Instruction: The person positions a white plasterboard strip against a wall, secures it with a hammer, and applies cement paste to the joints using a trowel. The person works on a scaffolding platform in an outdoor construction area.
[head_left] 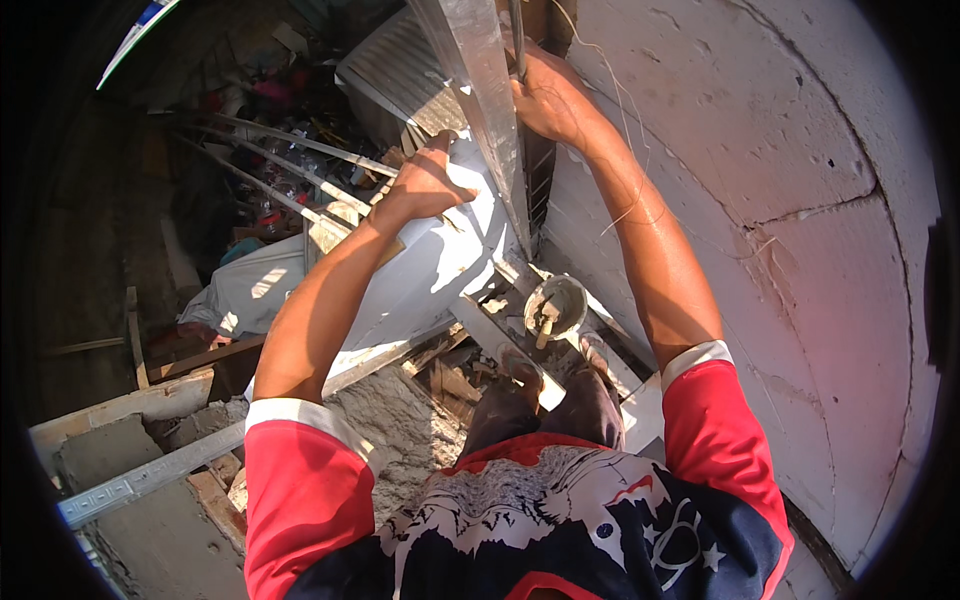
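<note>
My left hand (432,185) rests on the top edge of a white block wall (425,275), thumb apart from the fingers and nothing visible in it. Higher up, my right hand (548,95) closes around a thin dark metal rod (517,40) beside the white blocks on the right. Between the two hands stands a tall shiny metal profile (475,95), its lower end near the corner of the walls. Part of the right hand's grip is hidden behind the rod.
Below, near my feet, a round mortar bucket (568,293) holds a wooden-handled tool (546,325). Planks (500,340) span gaps underfoot. Long pale strips (290,160) lean over rubble at left. A level-like metal bar (150,480) lies lower left. A cracked white block wall (740,150) rises right.
</note>
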